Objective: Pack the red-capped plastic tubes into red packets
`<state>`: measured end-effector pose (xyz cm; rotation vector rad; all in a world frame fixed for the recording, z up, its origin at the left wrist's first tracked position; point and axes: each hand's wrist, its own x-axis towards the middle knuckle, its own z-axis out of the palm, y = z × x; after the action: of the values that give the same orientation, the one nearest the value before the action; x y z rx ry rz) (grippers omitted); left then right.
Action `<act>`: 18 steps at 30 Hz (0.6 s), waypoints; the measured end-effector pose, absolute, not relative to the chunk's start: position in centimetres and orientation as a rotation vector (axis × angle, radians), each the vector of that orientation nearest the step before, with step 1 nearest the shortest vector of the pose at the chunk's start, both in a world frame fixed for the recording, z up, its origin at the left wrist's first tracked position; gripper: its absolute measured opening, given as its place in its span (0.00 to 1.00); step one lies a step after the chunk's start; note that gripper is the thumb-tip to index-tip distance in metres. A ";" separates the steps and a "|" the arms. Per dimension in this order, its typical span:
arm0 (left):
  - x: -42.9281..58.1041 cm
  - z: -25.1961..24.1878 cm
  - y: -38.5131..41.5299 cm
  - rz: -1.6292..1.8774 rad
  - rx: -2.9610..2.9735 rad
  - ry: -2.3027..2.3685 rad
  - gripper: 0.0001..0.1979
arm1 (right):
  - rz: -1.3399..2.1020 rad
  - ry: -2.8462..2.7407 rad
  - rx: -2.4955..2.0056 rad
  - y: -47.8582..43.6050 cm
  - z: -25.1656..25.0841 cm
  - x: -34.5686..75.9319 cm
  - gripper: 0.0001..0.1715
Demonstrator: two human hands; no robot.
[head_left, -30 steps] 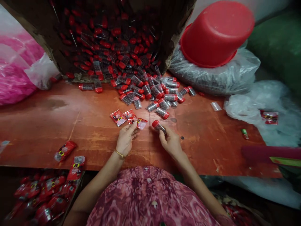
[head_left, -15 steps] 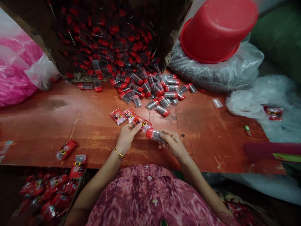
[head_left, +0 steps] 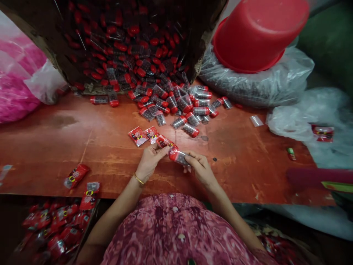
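My right hand (head_left: 200, 167) grips the clear end of a small tube (head_left: 180, 158) with a red cap and dark round bits inside. My left hand (head_left: 151, 162), with a bangle at the wrist, pinches a red printed packet (head_left: 164, 141) between thumb and fingers. The tube's red cap meets the packet's near end; whether it is inside the packet I cannot tell. Two flat red packets (head_left: 138, 136) lie on the table just beyond my left hand. Past them spreads a heap of the same red-capped tubes (head_left: 176, 101).
A large carton (head_left: 204, 48) full of tubes lies open at the back. Beside it, a red tub (head_left: 259, 36) stands upside down on a plastic sack (head_left: 248, 88). Filled red packets (head_left: 76, 176) lie at the left edge, above a box of more packets (head_left: 55, 228).
My right hand has brought the tube slightly left, its capped end now against the packet. My left hand keeps its pinch on the packet, and the view has shifted a little.
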<state>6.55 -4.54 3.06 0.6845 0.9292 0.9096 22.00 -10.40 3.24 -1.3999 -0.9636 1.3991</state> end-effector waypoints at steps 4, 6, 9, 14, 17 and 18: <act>7.0 3.0 -4.8 0.929 0.687 0.991 0.18 | 1.238 -1.019 -1.406 -10.4 3.0 21.4 0.16; 7.2 3.0 -4.8 0.958 0.670 1.019 0.18 | 1.253 -1.095 -1.400 -10.5 2.8 21.2 0.16; 7.4 3.2 -4.9 0.962 0.588 1.008 0.18 | 1.201 -1.178 -1.414 -10.8 2.5 20.9 0.16; 7.5 3.4 -4.9 0.963 0.567 1.008 0.15 | 0.916 -1.297 -1.514 -11.2 2.5 20.5 0.13; 7.7 3.5 -5.0 0.948 0.505 0.966 0.16 | 1.093 -1.129 -1.467 -10.9 2.6 19.8 0.15; 7.8 3.6 -5.0 0.945 0.465 0.944 0.16 | 1.182 -1.058 -1.432 -10.8 2.6 19.5 0.16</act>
<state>7.77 -5.04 3.55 0.4652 0.9440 0.9449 19.46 -10.76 2.59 -1.4318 -1.0579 1.1815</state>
